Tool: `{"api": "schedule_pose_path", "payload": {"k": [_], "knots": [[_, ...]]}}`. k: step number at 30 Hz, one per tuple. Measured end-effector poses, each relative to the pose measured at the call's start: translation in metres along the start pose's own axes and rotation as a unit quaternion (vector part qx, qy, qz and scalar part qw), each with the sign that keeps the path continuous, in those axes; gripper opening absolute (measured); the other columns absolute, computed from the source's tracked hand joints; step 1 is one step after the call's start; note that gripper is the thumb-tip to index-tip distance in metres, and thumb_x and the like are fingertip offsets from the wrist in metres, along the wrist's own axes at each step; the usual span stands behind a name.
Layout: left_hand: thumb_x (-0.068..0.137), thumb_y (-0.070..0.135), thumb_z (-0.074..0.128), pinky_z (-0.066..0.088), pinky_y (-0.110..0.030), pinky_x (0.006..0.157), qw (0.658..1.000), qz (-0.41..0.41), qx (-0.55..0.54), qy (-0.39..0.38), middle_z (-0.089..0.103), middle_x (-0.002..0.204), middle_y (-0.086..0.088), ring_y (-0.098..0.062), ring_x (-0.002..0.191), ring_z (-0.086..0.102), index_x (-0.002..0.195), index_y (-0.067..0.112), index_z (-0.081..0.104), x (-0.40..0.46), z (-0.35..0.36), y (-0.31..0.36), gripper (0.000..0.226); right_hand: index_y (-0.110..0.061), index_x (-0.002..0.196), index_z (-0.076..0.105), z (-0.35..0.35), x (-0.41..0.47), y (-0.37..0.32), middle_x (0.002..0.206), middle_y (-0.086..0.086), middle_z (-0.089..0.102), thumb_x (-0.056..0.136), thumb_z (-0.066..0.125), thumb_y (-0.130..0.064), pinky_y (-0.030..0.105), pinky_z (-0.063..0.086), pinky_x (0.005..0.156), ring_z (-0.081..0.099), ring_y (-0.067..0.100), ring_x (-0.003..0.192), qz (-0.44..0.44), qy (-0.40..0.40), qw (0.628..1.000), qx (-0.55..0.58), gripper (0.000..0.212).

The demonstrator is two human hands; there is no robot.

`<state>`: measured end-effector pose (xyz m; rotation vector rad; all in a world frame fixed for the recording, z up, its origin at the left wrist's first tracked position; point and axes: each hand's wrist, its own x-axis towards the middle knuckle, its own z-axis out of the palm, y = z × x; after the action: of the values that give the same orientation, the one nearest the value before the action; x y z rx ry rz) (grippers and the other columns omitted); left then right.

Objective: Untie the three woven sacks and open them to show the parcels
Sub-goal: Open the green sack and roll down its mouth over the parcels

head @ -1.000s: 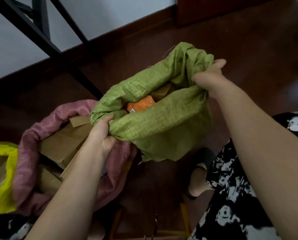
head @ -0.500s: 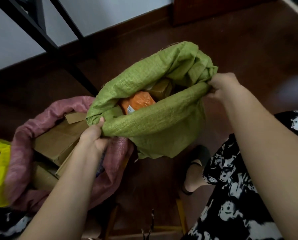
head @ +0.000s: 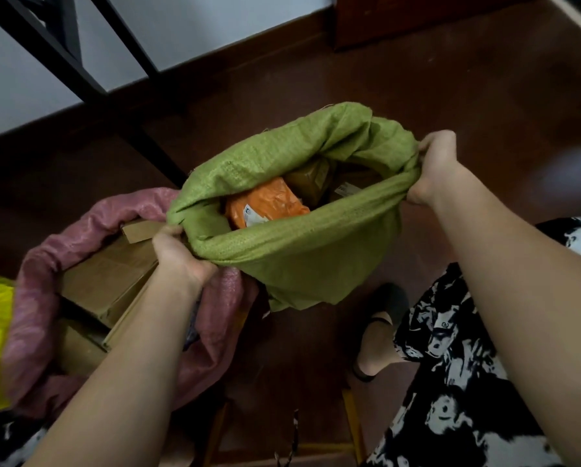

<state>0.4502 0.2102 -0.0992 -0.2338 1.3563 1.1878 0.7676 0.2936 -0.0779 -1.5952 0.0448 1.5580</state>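
Both hands gripped the rolled rim of the green sack (head: 302, 257), left hand (head: 178, 254) and right hand (head: 434, 170) at opposite ends, stretching it open. An orange parcel (head: 265, 207) and brown parcels (head: 311, 178) lay inside. Beside it on the floor (head: 451, 96) stood the pink sack (head: 33, 318), open over cardboard boxes (head: 110, 281).

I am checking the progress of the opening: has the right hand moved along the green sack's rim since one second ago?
Yes. The right hand has moved rightward, away from the orange parcel, stretching the green sack wider.
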Motion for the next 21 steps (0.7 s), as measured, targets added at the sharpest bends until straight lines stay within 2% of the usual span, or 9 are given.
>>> {"api": "schedule_pose_path", "payload": {"k": [1,3,5,7,9,11,15,19,21], "knots": [[0.091,0.032,0.037,0.053,-0.051,0.083,0.999,0.015,0.022,-0.031,0.068,0.113,-0.019,-0.037,0.103,0.065,0.117,0.010,0.064,-0.005,0.002,-0.001,0.043,-0.013,0.077,0.052,0.002,0.000,-0.001,0.080,0.004,0.062,0.077,0.046,-0.025,0.036,0.054,0.065,0.061,0.023,0.069,-0.011,-0.022,1.000,0.000,0.014],[0.091,0.033,0.048,0.056,-0.048,0.078,0.992,0.046,0.102,-0.054,0.072,0.104,-0.013,-0.031,0.092,0.070,0.111,0.013,0.065,-0.005,0.004,-0.002,0.033,-0.017,0.106,0.050,0.005,0.008,0.000,0.110,0.008,0.061,0.062,0.060,-0.025,0.046,0.055,0.074,0.064,0.027,0.090,-0.066,-0.046,0.994,-0.069,0.046],[0.083,0.036,0.068,0.057,-0.053,0.072,0.986,0.064,0.151,-0.023,0.069,0.111,-0.014,-0.032,0.090,0.071,0.121,0.014,0.057,0.002,0.002,0.001,0.045,-0.035,0.115,0.039,0.007,0.018,0.005,0.125,0.002,0.046,0.065,0.072,-0.029,0.039,0.054,0.083,0.057,0.020,0.100,-0.176,-0.025,0.954,-0.242,0.061],[0.070,0.041,0.079,0.053,-0.062,0.072,0.987,0.079,0.140,0.009,0.064,0.121,-0.016,-0.038,0.094,0.069,0.131,0.021,0.049,0.008,-0.003,0.005,0.071,-0.038,0.113,0.049,0.010,0.021,0.011,0.124,0.000,0.043,0.079,0.071,-0.038,0.032,0.052,0.087,0.055,0.015,0.096,-0.270,-0.007,0.894,-0.358,0.040],[0.080,0.048,0.065,0.051,-0.065,0.075,0.992,0.076,0.100,0.018,0.065,0.119,-0.016,-0.040,0.096,0.068,0.131,0.023,0.049,0.014,-0.009,0.008,0.059,-0.027,0.099,0.063,0.011,0.025,0.014,0.115,0.004,0.060,0.088,0.061,-0.041,0.038,0.054,0.089,0.063,0.020,0.095,-0.303,0.011,0.886,-0.352,0.017],[0.088,0.054,0.051,0.052,-0.061,0.079,0.995,0.045,0.085,0.019,0.066,0.118,-0.017,-0.039,0.100,0.067,0.128,0.019,0.054,0.018,-0.012,0.006,0.054,-0.023,0.092,0.064,0.010,0.024,0.012,0.101,0.004,0.069,0.094,0.054,-0.039,0.040,0.055,0.088,0.066,0.021,0.094,-0.272,0.030,0.913,-0.304,0.019],[0.096,0.049,0.041,0.059,-0.045,0.069,0.997,-0.016,0.066,0.032,0.069,0.113,-0.013,-0.031,0.100,0.067,0.121,0.014,0.063,0.022,-0.022,0.009,0.048,-0.011,0.118,0.057,0.007,0.028,0.002,0.107,0.007,0.065,0.094,0.051,-0.042,0.042,0.055,0.086,0.065,0.024,0.094,-0.143,0.053,0.972,-0.177,0.039],[0.092,0.033,0.040,0.055,-0.044,0.082,0.993,-0.063,0.069,0.076,0.068,0.114,-0.011,-0.030,0.104,0.064,0.119,0.016,0.066,0.028,-0.030,0.012,0.041,-0.014,0.097,0.070,0.000,0.034,-0.002,0.083,0.005,0.071,0.095,0.047,-0.031,0.036,0.058,0.053,0.068,0.022,0.071,0.041,0.055,0.996,-0.064,0.028],[0.093,0.034,0.043,0.059,-0.042,0.070,0.985,-0.060,0.128,0.097,0.070,0.106,-0.010,-0.028,0.094,0.066,0.110,0.015,0.067,0.033,-0.029,0.013,0.035,-0.018,0.094,0.072,-0.003,0.039,-0.003,0.085,0.001,0.072,0.092,0.047,-0.026,0.034,0.057,0.051,0.069,0.020,0.069,0.056,0.065,0.992,-0.093,0.026]]}}
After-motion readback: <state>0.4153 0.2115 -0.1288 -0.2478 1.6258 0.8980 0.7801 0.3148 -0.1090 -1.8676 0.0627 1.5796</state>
